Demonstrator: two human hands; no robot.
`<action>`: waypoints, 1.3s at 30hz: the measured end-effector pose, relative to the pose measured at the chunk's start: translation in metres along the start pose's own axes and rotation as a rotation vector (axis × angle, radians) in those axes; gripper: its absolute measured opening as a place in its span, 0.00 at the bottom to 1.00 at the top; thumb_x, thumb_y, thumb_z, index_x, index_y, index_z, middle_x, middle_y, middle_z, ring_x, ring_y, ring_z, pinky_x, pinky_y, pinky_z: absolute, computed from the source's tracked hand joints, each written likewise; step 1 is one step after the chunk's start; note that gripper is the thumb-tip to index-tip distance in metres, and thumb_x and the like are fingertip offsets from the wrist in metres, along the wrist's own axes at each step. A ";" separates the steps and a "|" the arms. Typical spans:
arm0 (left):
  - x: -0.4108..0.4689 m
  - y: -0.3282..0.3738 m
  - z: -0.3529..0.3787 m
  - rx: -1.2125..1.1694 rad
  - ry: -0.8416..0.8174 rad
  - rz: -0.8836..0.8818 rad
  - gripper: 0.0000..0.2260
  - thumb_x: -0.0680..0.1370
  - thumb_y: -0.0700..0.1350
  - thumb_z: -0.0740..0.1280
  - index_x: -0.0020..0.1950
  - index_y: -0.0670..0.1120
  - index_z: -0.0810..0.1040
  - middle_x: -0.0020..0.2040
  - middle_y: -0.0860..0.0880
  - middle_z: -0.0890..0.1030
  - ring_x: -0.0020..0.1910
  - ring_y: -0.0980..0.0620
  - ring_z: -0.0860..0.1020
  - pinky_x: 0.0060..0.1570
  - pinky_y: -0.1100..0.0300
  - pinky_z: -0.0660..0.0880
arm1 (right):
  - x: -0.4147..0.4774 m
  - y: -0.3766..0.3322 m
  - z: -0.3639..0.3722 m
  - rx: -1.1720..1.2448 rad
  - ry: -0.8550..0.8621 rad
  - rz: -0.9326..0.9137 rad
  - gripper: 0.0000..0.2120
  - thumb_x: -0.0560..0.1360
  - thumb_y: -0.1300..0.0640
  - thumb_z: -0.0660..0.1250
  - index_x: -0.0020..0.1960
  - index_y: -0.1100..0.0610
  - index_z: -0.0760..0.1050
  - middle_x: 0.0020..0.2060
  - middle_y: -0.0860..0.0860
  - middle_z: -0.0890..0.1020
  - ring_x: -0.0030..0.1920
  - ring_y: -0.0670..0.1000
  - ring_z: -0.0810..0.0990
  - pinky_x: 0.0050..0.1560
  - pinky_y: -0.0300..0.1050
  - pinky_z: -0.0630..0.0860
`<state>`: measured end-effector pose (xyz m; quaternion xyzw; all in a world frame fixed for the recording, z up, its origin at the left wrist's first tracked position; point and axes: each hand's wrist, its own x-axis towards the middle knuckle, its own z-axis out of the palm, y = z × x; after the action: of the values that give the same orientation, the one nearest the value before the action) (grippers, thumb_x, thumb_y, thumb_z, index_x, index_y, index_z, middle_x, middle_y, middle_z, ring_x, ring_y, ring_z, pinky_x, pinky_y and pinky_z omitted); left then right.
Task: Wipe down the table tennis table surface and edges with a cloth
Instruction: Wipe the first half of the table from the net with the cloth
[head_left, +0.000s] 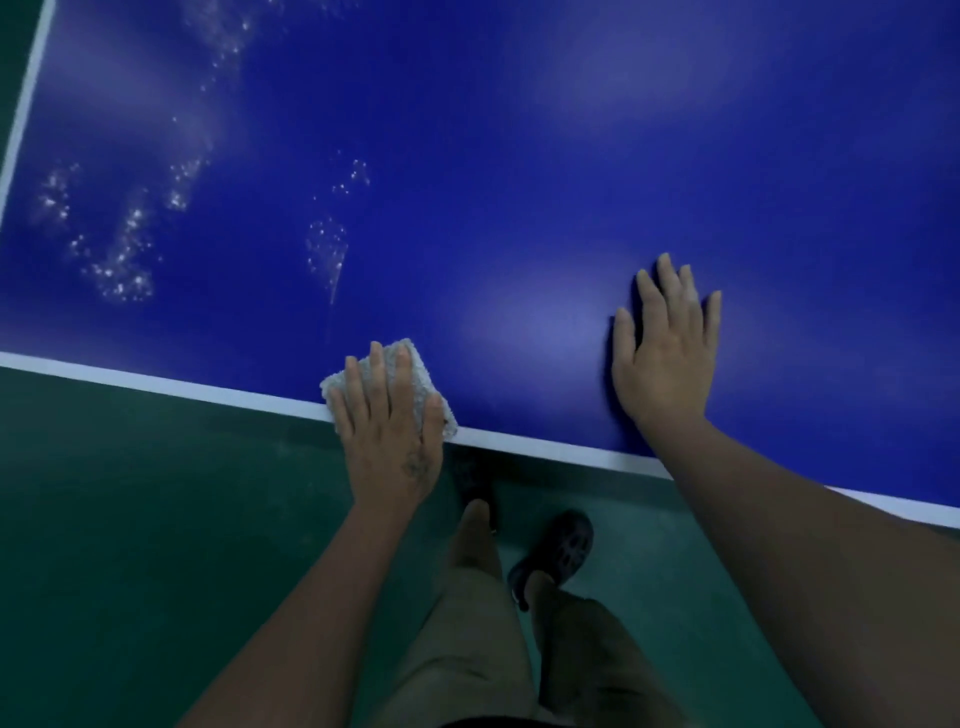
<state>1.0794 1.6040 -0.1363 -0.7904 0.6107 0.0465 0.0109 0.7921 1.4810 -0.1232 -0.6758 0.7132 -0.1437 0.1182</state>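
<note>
Presses a pale cloth (413, 358) flat under the left grip (387, 431), fingers straight and spread on top rather than curled round it. Keeps the cloth on the near white edge line (156, 383) of the blue worktop (519, 156), partly covering that line. Rests the right grip (667, 358) flat and empty on the bare blue surface, fingers extended, well to the right of the cloth. Shows patches of white droplets (119, 265) across the left part. Stands on a green floor (130, 519) in a dark shoe (558, 551).
</note>
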 end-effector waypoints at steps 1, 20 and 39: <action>-0.005 -0.002 -0.001 0.001 -0.015 0.014 0.31 0.89 0.61 0.45 0.89 0.48 0.49 0.89 0.42 0.51 0.88 0.38 0.48 0.83 0.32 0.49 | -0.011 0.007 -0.001 -0.014 -0.002 -0.036 0.25 0.89 0.49 0.58 0.83 0.59 0.68 0.85 0.54 0.63 0.86 0.57 0.57 0.86 0.62 0.47; 0.050 0.009 -0.011 -0.042 -0.046 0.033 0.31 0.88 0.60 0.41 0.89 0.47 0.47 0.89 0.43 0.50 0.88 0.39 0.47 0.84 0.35 0.47 | -0.037 0.031 0.006 -0.140 -0.005 -0.127 0.30 0.88 0.41 0.53 0.86 0.54 0.61 0.87 0.51 0.58 0.87 0.55 0.53 0.85 0.65 0.50; -0.021 0.033 0.004 -0.036 -0.078 0.412 0.29 0.89 0.57 0.49 0.89 0.49 0.52 0.89 0.47 0.51 0.88 0.41 0.49 0.82 0.32 0.55 | -0.037 0.031 0.003 -0.139 -0.019 -0.126 0.31 0.88 0.41 0.54 0.86 0.54 0.61 0.87 0.52 0.58 0.87 0.56 0.54 0.85 0.66 0.50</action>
<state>1.0423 1.6161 -0.1372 -0.6466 0.7576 0.0889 0.0108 0.7670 1.5192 -0.1384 -0.7273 0.6763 -0.0949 0.0685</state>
